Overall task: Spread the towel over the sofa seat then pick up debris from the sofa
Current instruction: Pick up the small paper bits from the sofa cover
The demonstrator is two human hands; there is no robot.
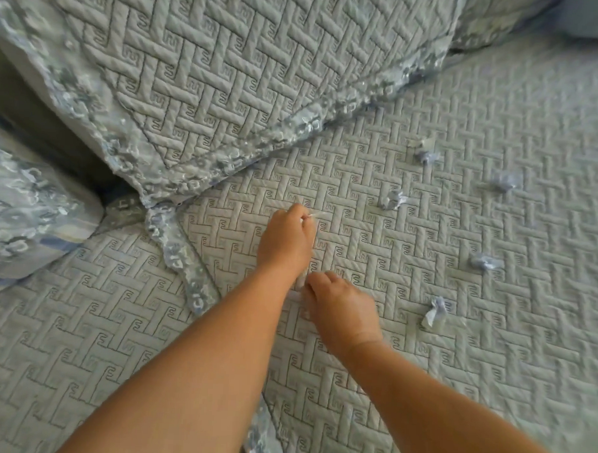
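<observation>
While left hand [286, 241] pinches a scrap [317, 217], right hand [342, 305] closed, debris [434, 312] scattered

A pale grey-green quilted towel [457, 336] covers the sofa seat, stitched in a basket-weave pattern with small darker key-shaped motifs; its lace trim [183, 265] is mottled blue, grey and white; a back cushion [250, 59] carries the same weave and trim; scattered debris [434, 312] shows as crumpled white and lavender-blue scraps; a side pillow [27, 214] bears a blue-and-white marbled print.
</observation>
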